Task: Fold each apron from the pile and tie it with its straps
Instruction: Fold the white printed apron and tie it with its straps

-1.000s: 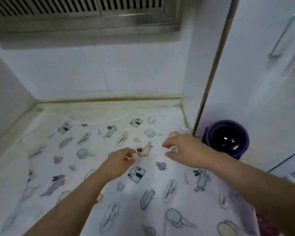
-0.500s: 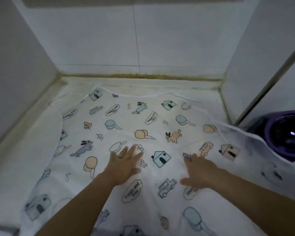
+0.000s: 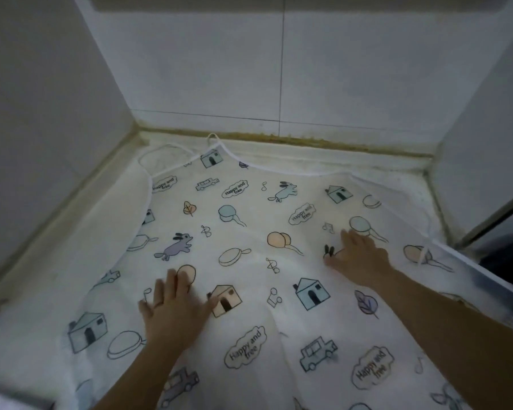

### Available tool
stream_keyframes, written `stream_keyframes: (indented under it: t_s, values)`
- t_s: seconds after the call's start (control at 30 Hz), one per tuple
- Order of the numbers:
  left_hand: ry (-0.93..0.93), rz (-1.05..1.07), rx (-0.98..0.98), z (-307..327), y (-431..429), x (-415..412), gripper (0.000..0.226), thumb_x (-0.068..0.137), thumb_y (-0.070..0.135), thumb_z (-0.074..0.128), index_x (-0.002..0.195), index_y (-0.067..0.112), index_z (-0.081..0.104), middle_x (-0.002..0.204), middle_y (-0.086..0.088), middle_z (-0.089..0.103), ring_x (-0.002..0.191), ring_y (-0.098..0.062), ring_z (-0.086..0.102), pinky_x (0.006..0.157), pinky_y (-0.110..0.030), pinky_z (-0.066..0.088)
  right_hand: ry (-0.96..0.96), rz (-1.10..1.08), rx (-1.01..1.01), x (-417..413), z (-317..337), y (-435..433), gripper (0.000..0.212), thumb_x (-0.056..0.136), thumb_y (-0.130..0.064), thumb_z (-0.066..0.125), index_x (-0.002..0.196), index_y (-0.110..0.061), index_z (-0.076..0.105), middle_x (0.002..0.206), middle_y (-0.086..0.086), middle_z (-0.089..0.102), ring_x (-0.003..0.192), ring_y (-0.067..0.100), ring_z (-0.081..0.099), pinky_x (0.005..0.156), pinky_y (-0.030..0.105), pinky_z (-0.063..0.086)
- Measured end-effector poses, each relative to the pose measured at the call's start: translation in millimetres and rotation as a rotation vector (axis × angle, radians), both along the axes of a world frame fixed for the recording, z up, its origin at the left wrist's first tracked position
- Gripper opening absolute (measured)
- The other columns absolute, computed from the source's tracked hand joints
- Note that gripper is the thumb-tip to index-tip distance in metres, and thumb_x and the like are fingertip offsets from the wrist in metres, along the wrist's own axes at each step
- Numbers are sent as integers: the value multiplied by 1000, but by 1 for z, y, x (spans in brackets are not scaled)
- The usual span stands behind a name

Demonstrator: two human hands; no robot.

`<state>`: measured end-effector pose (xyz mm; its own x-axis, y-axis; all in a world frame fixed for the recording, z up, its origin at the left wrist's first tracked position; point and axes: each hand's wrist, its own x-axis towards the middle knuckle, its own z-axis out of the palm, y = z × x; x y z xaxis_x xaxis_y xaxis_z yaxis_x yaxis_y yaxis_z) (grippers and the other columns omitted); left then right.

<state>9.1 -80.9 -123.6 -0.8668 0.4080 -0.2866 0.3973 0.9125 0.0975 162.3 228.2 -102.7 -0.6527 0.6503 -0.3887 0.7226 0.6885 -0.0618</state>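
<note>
A white apron printed with houses, cars, rabbits and balloons lies spread flat over the counter. Its thin white strap loops near the back left corner. My left hand presses flat on the cloth at the near left, fingers spread, a ring on one finger. My right hand lies flat on the cloth further right, fingers straight and pointing up-left. Neither hand holds anything.
White tiled walls enclose the counter at the back and both sides. A bare strip of counter shows to the left of the apron. A dark gap opens at the right edge.
The view has tilted down and closer. Both hands went from pinching the cloth to lying flat on it, and have slid apart, smoothing the apron outward.
</note>
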Motion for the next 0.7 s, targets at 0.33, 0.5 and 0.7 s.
stream_keyframes:
  t_s: [0.33, 0.5, 0.7]
  values:
    - [106, -39, 309, -12, -19, -11, 37, 102, 22, 37, 134, 20, 55, 139, -1, 53, 128, -22, 49, 108, -37, 36, 523, 104, 127, 7, -17, 3, 10, 85, -11, 67, 78, -5, 70, 79, 10, 66, 74, 25, 55, 70, 38, 47]
    - [236, -48, 406, 58, -7, -35, 27, 99, 32, 46, 84, 17, 63, 79, 0, 60, 73, -18, 56, 62, -28, 38, 697, 105, -160, 9, 56, 25, 22, 87, -16, 66, 71, -20, 51, 95, -3, 63, 89, 13, 57, 80, 26, 44]
    - [444, -179, 543, 167, 11, -72, 39, 96, 41, 45, 63, 21, 43, 61, 4, 48, 56, -18, 48, 51, -29, 33, 774, 166, -65, 6, 178, 39, 14, 92, -22, 59, 88, -19, 46, 65, -2, 50, 58, 10, 45, 53, 19, 33]
